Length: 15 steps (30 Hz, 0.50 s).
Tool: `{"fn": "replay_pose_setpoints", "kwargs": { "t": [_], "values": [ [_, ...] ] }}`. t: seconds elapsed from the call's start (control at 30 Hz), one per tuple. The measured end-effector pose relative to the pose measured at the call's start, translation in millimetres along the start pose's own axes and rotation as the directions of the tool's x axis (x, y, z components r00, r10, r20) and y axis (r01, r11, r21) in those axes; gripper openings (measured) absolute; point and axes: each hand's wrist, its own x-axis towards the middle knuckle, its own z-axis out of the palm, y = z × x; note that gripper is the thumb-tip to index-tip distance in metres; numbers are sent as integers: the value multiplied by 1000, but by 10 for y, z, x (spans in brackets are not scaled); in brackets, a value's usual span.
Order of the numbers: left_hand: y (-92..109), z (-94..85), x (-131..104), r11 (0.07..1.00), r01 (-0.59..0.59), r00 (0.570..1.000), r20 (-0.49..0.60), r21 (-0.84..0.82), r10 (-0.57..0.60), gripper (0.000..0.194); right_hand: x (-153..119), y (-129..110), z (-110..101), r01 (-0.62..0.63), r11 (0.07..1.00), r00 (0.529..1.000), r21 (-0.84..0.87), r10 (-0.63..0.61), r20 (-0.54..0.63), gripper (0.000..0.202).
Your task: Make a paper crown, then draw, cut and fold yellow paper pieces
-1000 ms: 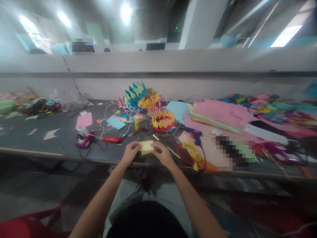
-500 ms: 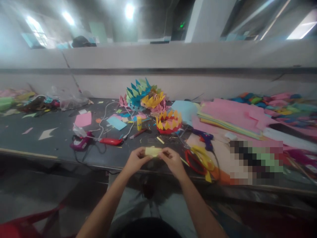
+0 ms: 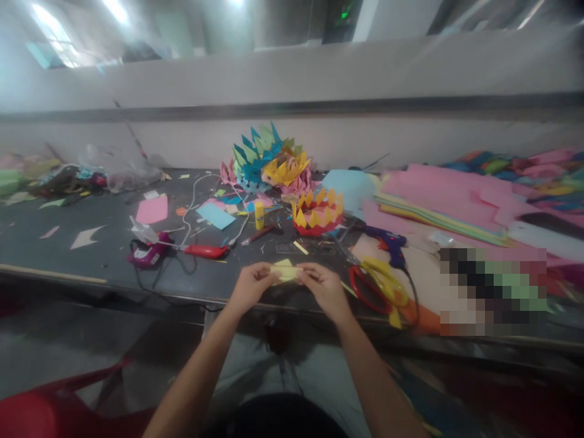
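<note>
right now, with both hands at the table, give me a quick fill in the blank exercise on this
The bare left hand and bare right hand hold a small paper piece coloured ____.
The red-and-yellow paper crown stands to the ____ of the upright yellow cylinder.
The small light-blue paper rectangle lies to the ____ of that cylinder.

Missing words: yellow; right; left.

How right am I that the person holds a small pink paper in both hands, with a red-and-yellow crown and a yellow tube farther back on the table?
Only the colour is wrong: the small paper in the left hand and right hand is pale yellow, as the head view shows. The crown and yellow tube are indeed farther back on the table.
</note>
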Motion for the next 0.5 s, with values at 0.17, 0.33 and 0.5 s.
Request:
{"fn": "replay_pose_setpoints", "kwargs": {
  "t": [0.17,0.33,0.5],
  "values": [
    [11,-12,-7,1000,19,1000,-3,18,-19,39,5,24,-2,-8,1000,1000,-9,8,3,35],
    [-15,-22,-1,999,17,1000,-10,36,-17,40,5,20,-4,-8,1000,1000,-21,8,17,35],
    [-36,-42,7,998,16,1000,-7,57,-16,40,15,21,-9,-8,1000,1000,-26,9,29,36]
  ]
}}
